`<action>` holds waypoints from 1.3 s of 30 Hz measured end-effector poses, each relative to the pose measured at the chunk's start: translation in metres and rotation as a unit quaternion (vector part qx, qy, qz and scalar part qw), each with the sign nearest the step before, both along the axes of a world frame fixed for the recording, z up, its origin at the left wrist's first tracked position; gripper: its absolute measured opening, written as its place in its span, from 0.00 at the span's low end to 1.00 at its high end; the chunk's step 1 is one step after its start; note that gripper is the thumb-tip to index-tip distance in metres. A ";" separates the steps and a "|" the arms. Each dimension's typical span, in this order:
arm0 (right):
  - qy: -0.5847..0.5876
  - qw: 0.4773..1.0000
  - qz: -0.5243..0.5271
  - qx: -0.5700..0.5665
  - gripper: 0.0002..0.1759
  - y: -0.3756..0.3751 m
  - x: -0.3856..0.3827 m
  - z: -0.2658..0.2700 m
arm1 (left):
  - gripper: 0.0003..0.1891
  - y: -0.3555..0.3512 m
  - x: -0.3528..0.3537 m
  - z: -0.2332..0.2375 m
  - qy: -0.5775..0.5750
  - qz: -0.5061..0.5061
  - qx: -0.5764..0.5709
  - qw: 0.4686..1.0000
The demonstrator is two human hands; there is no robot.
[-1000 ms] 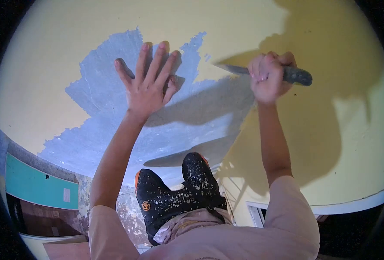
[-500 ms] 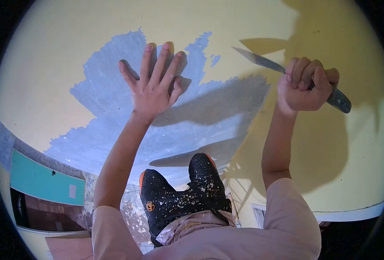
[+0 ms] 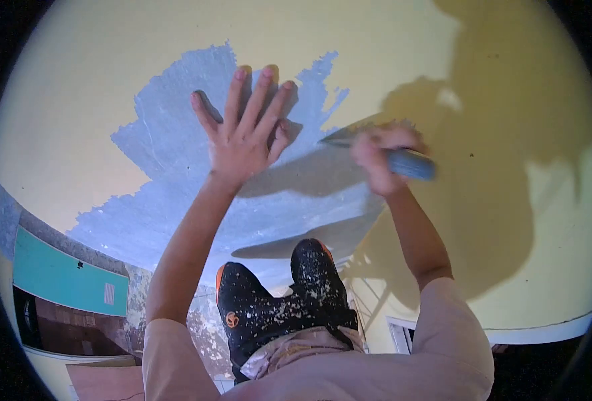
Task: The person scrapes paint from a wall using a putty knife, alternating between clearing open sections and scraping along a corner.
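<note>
My left hand (image 3: 239, 137) lies flat on the wall, fingers spread, over a grey-blue patch (image 3: 175, 147) where the yellow paint (image 3: 75, 113) is gone. My right hand (image 3: 386, 154), blurred by motion, is closed round the dark handle of a scraper (image 3: 411, 165). Its thin metal blade points left, with the tip close to the ragged right part of the bare patch. Whether the blade touches the wall is hard to tell.
Below me are dark shoes (image 3: 316, 277) sprinkled with paint flakes. A turquoise panel (image 3: 69, 274) stands at the lower left, beside a dark opening. Shadows of my arms and head fall across the wall.
My right hand has swung left and down with the scraper, from the yellow paint to the patch's edge. My left hand stays on the wall; the view shifts slightly.
</note>
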State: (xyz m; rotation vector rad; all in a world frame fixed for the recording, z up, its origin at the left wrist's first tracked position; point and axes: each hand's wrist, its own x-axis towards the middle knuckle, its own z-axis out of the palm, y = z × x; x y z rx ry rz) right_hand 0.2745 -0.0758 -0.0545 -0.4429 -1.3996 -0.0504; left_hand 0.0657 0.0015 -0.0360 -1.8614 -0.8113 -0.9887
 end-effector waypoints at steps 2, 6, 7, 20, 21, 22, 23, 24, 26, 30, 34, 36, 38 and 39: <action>0.013 0.999 0.000 0.030 0.12 0.003 0.015 0.002 | 0.26 0.002 0.001 -0.003 -0.011 -0.017 0.006 1.000; 0.236 0.885 0.368 -0.160 0.11 -0.006 -0.006 0.011 | 0.26 -0.004 0.000 0.001 0.018 0.019 0.007 1.000; 0.042 0.987 0.135 -0.075 0.10 -0.002 -0.007 0.003 | 0.26 -0.006 0.001 0.000 0.019 0.016 0.009 1.000; 0.144 0.967 0.195 0.074 0.10 -0.034 0.025 0.088 | 0.27 0.001 -0.001 -0.003 0.003 -0.002 -0.009 1.000; 0.102 0.958 0.228 0.138 0.10 -0.038 0.034 0.096 | 0.27 0.001 -0.001 -0.004 0.002 -0.002 -0.007 1.000; 0.102 0.959 0.227 0.135 0.10 -0.026 0.031 0.090 | 0.27 0.000 -0.001 -0.004 0.001 -0.003 -0.010 1.000; 0.114 0.975 0.173 0.078 0.10 -0.006 0.021 0.076 | 0.27 -0.001 -0.002 -0.003 0.010 0.012 -0.008 1.000; 0.124 0.985 0.117 0.022 0.10 0.008 0.014 0.062 | 0.27 -0.003 -0.002 -0.002 0.019 0.026 -0.005 0.999; 0.105 0.982 0.157 -0.029 0.10 0.015 0.005 0.037 | 0.27 -0.004 -0.001 -0.003 0.019 0.021 -0.005 1.000; 0.148 0.952 0.266 0.044 0.10 -0.014 0.030 0.065 | 0.27 0.003 -0.001 -0.005 -0.001 -0.001 -0.005 1.000; 0.208 0.972 0.090 0.068 0.11 -0.013 0.005 0.079 | 0.27 -0.002 0.001 -0.003 0.002 -0.002 -0.003 1.000; 0.049 0.983 0.173 0.021 0.12 -0.018 0.014 0.071 | 0.27 0.000 0.001 -0.003 0.001 -0.005 -0.008 1.000; 0.059 0.985 0.160 0.006 0.13 -0.022 0.024 0.078 | 0.27 -0.002 0.000 -0.003 0.001 -0.002 -0.004 1.000; 0.115 0.960 0.246 0.073 0.13 -0.030 0.031 0.091 | 0.27 -0.001 0.000 -0.003 0.001 -0.001 -0.002 1.000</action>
